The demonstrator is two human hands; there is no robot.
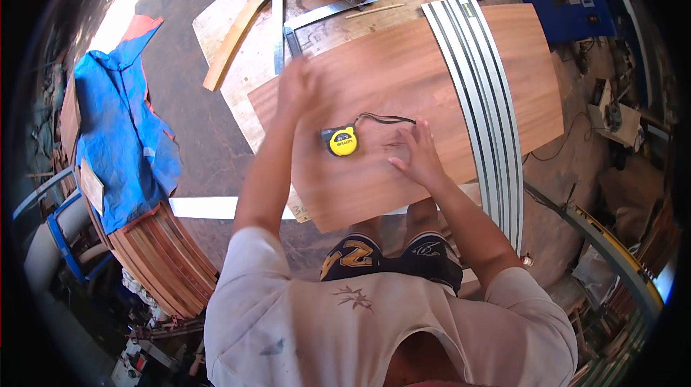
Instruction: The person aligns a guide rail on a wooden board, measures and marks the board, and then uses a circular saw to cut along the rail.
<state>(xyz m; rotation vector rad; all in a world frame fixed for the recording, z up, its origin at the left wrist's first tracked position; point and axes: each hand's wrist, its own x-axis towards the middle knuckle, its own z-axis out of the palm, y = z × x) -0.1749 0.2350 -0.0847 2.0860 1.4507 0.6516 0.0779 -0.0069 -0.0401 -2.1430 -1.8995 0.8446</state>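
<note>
the right hand point(423, 158), fingers loosely spread, rests on the board point(374, 63), likely stiff, weighty, best gripped by opposite edges; tape point(343, 141) beside them. left hand point(296, 88) blurred, fingers unclear.

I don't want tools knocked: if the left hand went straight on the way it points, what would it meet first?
Probably the metal square's dark arm, just beyond the left hand; blurred, it may pass above.
</note>
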